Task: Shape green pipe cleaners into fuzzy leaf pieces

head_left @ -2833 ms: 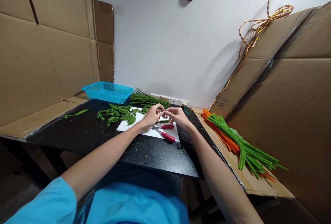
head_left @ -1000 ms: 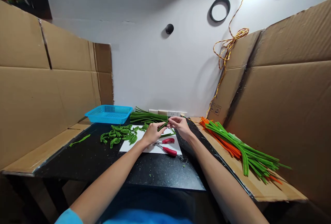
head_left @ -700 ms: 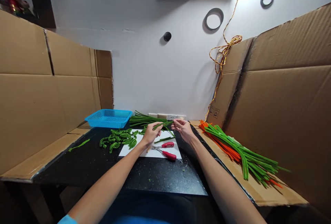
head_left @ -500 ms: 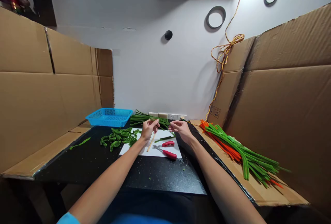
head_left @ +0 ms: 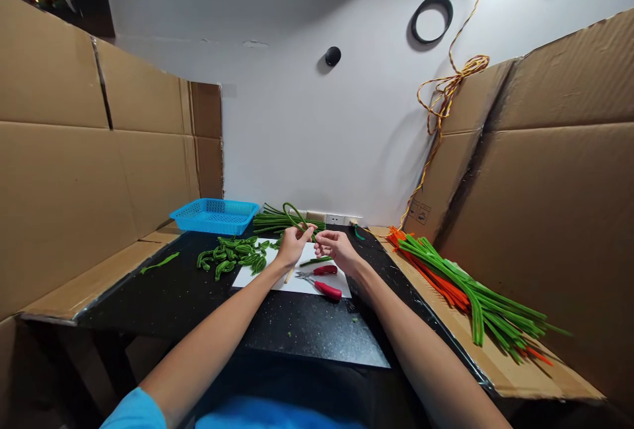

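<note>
My left hand (head_left: 292,246) and my right hand (head_left: 333,247) meet above a white sheet (head_left: 267,277) on the black table. Both pinch a green pipe cleaner (head_left: 293,212), which arches up in a loop above the left hand. A thin wooden stick (head_left: 288,276) pokes out below my left hand. Red-handled pliers (head_left: 321,282) lie on the sheet just under my hands. A short green piece (head_left: 317,260) lies beside them.
A pile of curled green pieces (head_left: 230,253) lies left of the sheet, a blue basket (head_left: 214,215) behind it. Straight green stems (head_left: 277,221) lie by the wall sockets. Green and orange pipe cleaners (head_left: 465,290) lie on cardboard at right. Cardboard walls stand on both sides.
The pipe cleaner was straight between my hands a second ago; now it is bent into a loop above my left hand. My hands have drawn closer together.
</note>
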The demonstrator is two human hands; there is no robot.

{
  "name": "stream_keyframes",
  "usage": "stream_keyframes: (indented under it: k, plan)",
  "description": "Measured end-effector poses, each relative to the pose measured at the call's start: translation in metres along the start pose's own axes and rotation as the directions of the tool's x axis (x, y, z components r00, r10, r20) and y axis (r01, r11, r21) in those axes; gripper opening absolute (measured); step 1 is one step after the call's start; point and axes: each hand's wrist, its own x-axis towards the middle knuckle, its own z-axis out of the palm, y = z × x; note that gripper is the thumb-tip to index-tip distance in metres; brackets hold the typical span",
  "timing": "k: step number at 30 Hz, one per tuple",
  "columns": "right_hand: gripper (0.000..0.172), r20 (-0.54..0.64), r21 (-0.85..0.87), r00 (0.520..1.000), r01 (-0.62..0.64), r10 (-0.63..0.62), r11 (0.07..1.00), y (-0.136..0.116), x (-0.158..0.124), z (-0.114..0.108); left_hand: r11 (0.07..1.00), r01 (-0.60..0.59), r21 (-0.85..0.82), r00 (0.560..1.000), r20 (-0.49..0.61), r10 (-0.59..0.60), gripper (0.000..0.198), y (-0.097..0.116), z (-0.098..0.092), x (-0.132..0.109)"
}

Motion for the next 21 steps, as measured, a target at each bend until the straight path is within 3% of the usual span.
stream_keyframes:
  k: [8,21]
  plan:
    - [0.050,-0.007,-0.030,1.000,-0.002,0.002,1.000,-0.0017,0.0009,0.0027,1.000,0.005,-0.006,1.000,-0.011,-0.005,0.050,-0.0040,-0.0059,0.0045]
    - [0.039,-0.003,-0.169,0.998,0.063,-0.064,0.984,-0.0017,0.0003,0.0001,0.996,-0.001,0.091,0.999,0.049,-0.004,0.043,-0.0073,-0.0074,0.0012]
